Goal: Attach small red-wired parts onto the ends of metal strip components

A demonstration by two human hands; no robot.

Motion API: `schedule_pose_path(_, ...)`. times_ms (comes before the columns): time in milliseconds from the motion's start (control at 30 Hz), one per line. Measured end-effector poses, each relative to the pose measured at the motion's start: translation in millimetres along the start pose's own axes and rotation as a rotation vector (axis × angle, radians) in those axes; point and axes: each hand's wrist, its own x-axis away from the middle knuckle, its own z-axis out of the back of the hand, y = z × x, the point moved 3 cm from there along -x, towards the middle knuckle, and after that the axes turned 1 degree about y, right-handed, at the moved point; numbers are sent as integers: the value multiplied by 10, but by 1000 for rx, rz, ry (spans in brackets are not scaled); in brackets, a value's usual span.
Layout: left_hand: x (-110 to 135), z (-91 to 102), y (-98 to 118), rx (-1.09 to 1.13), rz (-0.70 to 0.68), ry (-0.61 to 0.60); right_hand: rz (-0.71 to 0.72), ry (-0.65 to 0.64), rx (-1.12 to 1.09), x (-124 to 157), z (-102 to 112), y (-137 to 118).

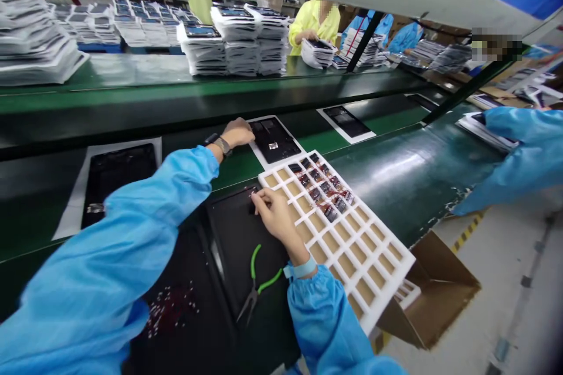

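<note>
My left hand [237, 132] rests flat on the panel [273, 139] at centre, right hand [273, 214] pinching a tiny light part I'd grip by its edges.

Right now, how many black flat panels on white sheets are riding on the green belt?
3. One black flat panel lies at the far left, one sits under the left hand, and one lies further right. More may be hidden past the post.
</note>
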Motion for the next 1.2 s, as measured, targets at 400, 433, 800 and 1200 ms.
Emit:
schedule_pose_path(400, 2781, 2186, 800, -289, 491, 132, -93, -493, -75, -35, -123, -118)
schedule_pose_path(433, 3047, 2216, 804, -289, 515, 182, -95, -499, -50, -38, -125, -118)
schedule_pose_path(800, 5211, 1246, 618, -382, 765, 186, -217, -461, 170, -34, -72, -135)
schedule_pose_path(1200, 5285, 1044, 560, -424, 664, 189, 29, -566, 150, 292, -567, -634)
